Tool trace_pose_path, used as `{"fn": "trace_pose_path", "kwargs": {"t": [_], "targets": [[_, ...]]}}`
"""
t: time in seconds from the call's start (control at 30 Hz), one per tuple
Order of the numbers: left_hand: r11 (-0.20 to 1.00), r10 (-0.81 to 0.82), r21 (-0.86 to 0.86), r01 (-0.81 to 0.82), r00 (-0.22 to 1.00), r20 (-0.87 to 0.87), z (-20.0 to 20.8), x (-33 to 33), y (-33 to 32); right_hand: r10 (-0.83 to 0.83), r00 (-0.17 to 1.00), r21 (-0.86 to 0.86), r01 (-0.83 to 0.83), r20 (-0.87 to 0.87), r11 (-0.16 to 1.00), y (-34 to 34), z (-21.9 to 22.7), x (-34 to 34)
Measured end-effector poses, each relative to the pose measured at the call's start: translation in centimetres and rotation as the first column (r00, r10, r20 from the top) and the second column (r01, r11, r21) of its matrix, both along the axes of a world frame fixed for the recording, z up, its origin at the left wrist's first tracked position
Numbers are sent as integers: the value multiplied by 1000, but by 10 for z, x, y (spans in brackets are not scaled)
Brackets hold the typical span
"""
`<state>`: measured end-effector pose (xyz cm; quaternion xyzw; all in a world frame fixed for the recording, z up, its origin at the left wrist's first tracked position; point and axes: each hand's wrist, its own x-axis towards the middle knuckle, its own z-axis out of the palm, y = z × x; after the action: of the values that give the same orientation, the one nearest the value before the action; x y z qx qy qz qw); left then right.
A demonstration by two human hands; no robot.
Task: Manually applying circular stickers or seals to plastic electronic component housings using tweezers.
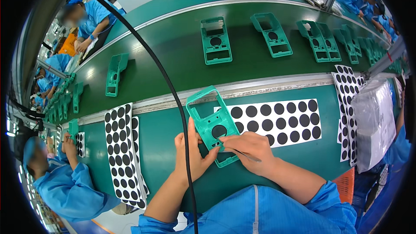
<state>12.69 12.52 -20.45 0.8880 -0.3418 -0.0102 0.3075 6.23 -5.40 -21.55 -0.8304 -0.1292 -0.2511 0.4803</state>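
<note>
My left hand [190,158] is closed around the lower left edge of a green plastic housing [203,119], tilting it above the bench. A large rectangular opening takes up the housing's far end, and a round black disc [219,131] sits at its middle. Between the fingers of my right hand [255,149] is a slim metal tool that looks like tweezers [250,156]. Those fingertips are at the disc's near edge; the tool's tip is hard to make out. Partly behind the housing lies a white sheet of round black stickers [281,123].
Stacked sticker sheets [119,147] lie left, more sheets [345,108] right beside a clear plastic bag [375,121]. Beyond a metal rail [277,82], several green housings [216,41] rest on a green belt. A black cable [167,78] crosses the view. A co-worker [71,186] sits at left.
</note>
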Motion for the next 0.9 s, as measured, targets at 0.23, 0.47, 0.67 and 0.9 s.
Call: {"fn": "trace_pose_path", "kwargs": {"t": [0.23,0.47,0.67,0.9], "targets": [[1000,11,-26,-11,1000,-5,-3,-1,1,-34,999,-11,34,22,999,6,-1,1],[1000,-6,-25,6,1000,11,-9,2,7,-82,994,-42,85,70,995,14,-3,6],[999,23,-44,-26,997,-67,-14,5,10,-102,991,-49,107,87,993,17,-6,12],[991,42,-131,-37,998,41,-17,6,9,-64,991,153,46,115,987,15,-4,12]]}}
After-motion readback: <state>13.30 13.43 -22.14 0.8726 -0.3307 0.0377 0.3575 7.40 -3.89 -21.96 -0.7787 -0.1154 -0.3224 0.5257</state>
